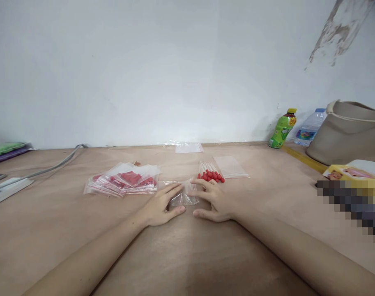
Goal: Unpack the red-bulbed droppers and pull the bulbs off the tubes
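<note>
A clear plastic zip bag (183,199) lies flat on the brown table between my hands. My left hand (164,204) rests at its left side, thumb and fingers apart, fingertips touching the plastic. My right hand (213,200) is at its right side with the fingers spread and the fingertips on or close to the bag's edge. Just beyond my right hand lie several white sticks with red tips (211,175). To the left of my left hand is a pile of clear bags (122,179) with red pieces inside.
Flat bags lie behind the sticks (231,167) and by the wall (189,148). At right stand a green bottle (282,129), a clear bottle (310,126) and a beige bucket (344,133). A grey cable (62,161) and white power strip (10,190) are at left.
</note>
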Motion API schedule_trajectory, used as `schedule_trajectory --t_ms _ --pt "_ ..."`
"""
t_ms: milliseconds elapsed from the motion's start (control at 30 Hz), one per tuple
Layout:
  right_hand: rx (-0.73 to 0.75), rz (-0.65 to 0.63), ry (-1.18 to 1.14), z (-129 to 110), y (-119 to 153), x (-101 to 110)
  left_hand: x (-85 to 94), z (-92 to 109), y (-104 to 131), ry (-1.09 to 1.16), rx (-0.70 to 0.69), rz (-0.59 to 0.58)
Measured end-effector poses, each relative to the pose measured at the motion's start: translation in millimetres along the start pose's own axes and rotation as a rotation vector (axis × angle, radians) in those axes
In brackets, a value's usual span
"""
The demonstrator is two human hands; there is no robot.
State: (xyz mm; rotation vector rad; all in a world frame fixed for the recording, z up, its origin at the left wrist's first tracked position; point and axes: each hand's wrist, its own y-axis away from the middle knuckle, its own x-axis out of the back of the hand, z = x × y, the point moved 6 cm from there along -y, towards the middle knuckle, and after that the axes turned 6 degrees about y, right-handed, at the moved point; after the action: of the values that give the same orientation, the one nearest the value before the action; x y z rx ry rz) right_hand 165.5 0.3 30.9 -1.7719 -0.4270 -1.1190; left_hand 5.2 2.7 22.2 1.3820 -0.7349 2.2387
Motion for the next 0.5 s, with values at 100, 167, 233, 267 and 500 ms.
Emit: schedule_trajectory --t_ms 100,167,233,267,500 --pt "0.040 -0.055 -0.088 0.0 2.1 -5.9 -4.7 2.1 1.0 -0.044 -0.051 -0.121" --pt "0.027 -0.059 -0.140 2.5 2.4 -7.6 -7.0 2.6 1.5 -0.063 -0.083 -0.175" --pt "-0.008 -0.041 -0.167 5.4 1.8 -8.6 -8.9 2.8 1.9 -0.073 -0.107 -0.211" --pt "-0.023 -0.023 -0.175 6.5 1.3 -8.9 -9.8 2.9 2.2 -0.080 -0.114 -0.228" --pt "-0.009 0.049 -0.209 4.0 -2.3 -7.0 -9.3 7.1 3.7 -0.070 -0.150 -0.277"
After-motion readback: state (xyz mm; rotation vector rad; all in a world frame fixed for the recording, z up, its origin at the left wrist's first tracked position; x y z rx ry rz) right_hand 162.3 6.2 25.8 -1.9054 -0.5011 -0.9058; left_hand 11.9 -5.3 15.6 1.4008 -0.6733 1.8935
